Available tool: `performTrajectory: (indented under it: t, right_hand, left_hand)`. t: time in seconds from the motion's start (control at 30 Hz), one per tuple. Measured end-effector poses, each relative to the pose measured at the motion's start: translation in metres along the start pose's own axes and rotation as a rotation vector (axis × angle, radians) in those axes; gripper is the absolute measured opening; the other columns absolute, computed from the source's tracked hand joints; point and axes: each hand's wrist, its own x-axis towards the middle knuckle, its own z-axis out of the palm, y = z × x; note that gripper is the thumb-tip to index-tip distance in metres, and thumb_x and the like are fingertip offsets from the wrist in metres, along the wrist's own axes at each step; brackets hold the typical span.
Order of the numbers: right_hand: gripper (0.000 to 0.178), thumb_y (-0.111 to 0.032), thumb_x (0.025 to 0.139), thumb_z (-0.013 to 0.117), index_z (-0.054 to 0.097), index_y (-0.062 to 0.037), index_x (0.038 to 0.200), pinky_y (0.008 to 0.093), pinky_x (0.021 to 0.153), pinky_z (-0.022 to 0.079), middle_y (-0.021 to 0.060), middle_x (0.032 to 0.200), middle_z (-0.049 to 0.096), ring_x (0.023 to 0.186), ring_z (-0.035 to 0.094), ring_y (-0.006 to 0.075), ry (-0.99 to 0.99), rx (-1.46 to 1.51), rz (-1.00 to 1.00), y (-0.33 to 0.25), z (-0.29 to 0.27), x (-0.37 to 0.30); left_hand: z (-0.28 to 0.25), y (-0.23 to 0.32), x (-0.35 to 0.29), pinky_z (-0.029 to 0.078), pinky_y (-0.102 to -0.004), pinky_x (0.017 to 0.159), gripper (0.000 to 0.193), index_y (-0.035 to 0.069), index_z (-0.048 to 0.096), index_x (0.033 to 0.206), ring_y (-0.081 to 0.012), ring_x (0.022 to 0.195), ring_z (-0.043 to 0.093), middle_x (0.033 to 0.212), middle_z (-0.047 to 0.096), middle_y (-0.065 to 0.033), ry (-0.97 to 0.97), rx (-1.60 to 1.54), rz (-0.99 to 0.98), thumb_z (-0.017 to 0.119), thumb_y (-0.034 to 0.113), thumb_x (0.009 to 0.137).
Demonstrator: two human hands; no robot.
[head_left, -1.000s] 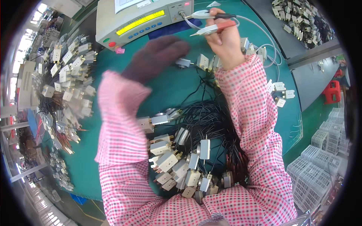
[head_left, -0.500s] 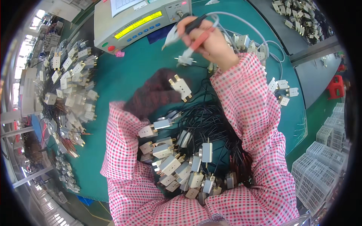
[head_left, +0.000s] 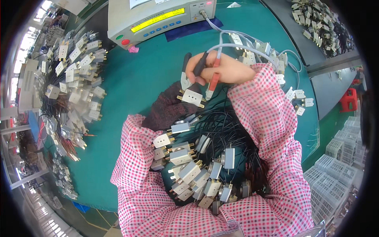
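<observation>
My left hand, in a dark knitted glove, is closed on a white thermostat block with brass terminals at both ends. Bare, my right hand grips two test clips on grey cables. The black-handled clip points down at the block's left end, the red clip at its right end. Whether either clip touches a terminal I cannot tell. Between my forearms lies a heap of similar thermostat blocks, their thin black leads bunched to the right.
Behind my hands stands a tester with a lit yellow display and buttons. A large pile of thermostats lies left on the green table; others lie right, under the cables. Clear plastic trays are stacked at the lower right.
My right hand has lowered the two clips from near the tester to the thermostat block. The block has turned more level in my left hand. The whole view has shifted slightly.
</observation>
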Motion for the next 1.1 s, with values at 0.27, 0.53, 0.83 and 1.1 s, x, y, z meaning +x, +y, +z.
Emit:
performTrajectory:
  t: [0.27, 0.53, 0.83, 1.1]
  right_hand:
    - [0.02, 0.006, 0.068, 0.042, 0.06, 0.0031, 0.078, 0.0238, 0.058, 0.041, 0.0072, 0.082, 0.06, 0.065, 0.05, 0.0115, 0.04, 0.033, -0.014, -0.002, 0.002, 0.001]
    - [0.015, 0.001, 0.069, 0.045, 0.058, 0.0017, 0.076, 0.0234, 0.058, 0.04, 0.0087, 0.082, 0.06, 0.063, 0.049, 0.0112, 0.094, 0.011, 0.023, -0.001, -0.003, -0.001]
    - [0.009, 0.01, 0.068, 0.041, 0.046, 0.0036, 0.062, 0.025, 0.057, 0.042, 0.0132, 0.085, 0.061, 0.063, 0.05, 0.0145, 0.037, 0.037, -0.068, -0.001, 0.005, 0.003]
    - [0.01, 0.01, 0.068, 0.042, 0.046, 0.005, 0.059, 0.025, 0.057, 0.041, 0.0131, 0.085, 0.061, 0.063, 0.05, 0.0148, 0.05, 0.053, -0.027, -0.003, 0.018, 0.007]
  left_hand:
    - [-0.009, -0.017, 0.002, 0.048, -0.0321, 0.087, 0.048, 0.007, 0.049, 0.124, -0.0174, 0.1, 0.059, 0.113, 0.062, -0.0083, -0.015, 0.044, 0.045, 0.067, -0.001, 0.08]
    - [0.009, -0.007, 0.001, 0.048, -0.0239, 0.071, 0.024, 0.008, 0.062, 0.1, -0.0093, 0.085, 0.061, 0.097, 0.066, -0.0057, 0.04, -0.28, 0.158, 0.066, -0.002, 0.078]
    - [0.057, -0.005, 0.084, 0.041, -0.0206, 0.063, 0.018, 0.009, 0.063, 0.09, -0.0052, 0.075, 0.059, 0.09, 0.066, -0.0034, -0.378, -1.133, 1.031, 0.064, -0.003, 0.076]
    - [0.093, 0.003, 0.156, 0.036, -0.0177, 0.055, 0.016, 0.01, 0.065, 0.082, -0.0015, 0.066, 0.056, 0.083, 0.066, -0.0012, -0.8, -1.839, 1.826, 0.062, -0.004, 0.075]
